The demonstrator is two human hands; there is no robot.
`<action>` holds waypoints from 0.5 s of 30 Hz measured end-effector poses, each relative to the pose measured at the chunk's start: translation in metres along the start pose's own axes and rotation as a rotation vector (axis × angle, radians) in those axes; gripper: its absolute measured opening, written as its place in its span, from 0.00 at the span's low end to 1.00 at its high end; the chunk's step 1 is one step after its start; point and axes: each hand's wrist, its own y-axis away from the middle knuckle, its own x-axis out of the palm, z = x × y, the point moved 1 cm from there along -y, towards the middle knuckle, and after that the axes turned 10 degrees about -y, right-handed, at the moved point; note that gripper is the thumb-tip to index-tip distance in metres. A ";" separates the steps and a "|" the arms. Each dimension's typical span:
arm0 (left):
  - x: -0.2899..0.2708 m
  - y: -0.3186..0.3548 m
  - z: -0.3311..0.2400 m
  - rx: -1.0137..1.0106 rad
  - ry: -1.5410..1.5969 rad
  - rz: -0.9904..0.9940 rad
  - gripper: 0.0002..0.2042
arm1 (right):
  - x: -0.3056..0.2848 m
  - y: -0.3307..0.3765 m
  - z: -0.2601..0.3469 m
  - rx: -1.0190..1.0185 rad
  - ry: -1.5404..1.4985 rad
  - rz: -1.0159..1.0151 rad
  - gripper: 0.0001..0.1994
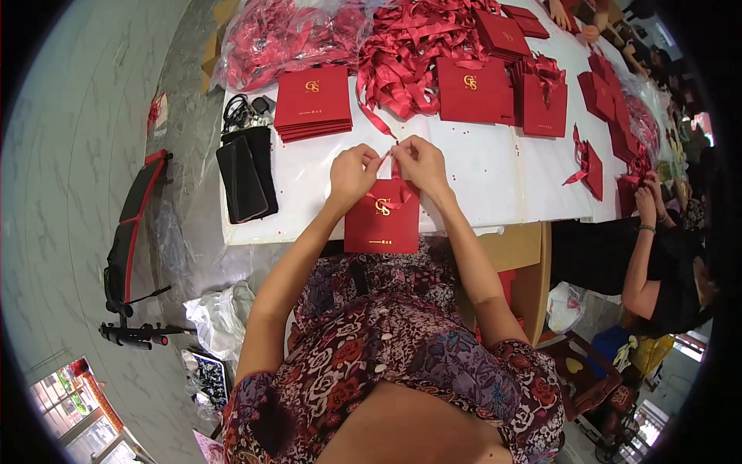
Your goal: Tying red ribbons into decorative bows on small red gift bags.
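A red paper gift bag [379,224] with a gold emblem hangs partly over the table's near edge, in front of me. Above its top edge, my left hand [355,172] pinches a red ribbon [396,168] threaded at the bag. My right hand [420,162] grips the same ribbon just to the right, the fingertips of both hands close together. Another ribbon strand lies across the bag's upper front. Just beyond my hands, a loose ribbon end trails from a big heap of red ribbons [398,66].
A stack of flat red bags [313,104] lies far left, beside a black phone [241,178] and cables [239,112]. More red bags [475,91] stand at the back right. A plastic sack of ribbons [290,42] sits behind. At right, another person's hands [648,197] work on red bags.
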 end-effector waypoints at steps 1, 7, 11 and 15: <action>0.000 0.000 -0.001 -0.136 0.164 0.051 0.06 | -0.001 0.001 -0.004 0.001 0.001 -0.004 0.12; -0.005 0.003 -0.011 -0.170 0.373 0.058 0.06 | 0.007 0.006 -0.003 0.104 -0.440 0.161 0.11; -0.013 0.008 -0.018 -0.168 0.392 0.085 0.06 | 0.008 0.007 -0.006 0.064 -0.479 0.215 0.09; -0.017 0.017 -0.008 0.099 0.225 -0.134 0.10 | 0.006 0.009 -0.011 0.092 -0.583 0.181 0.09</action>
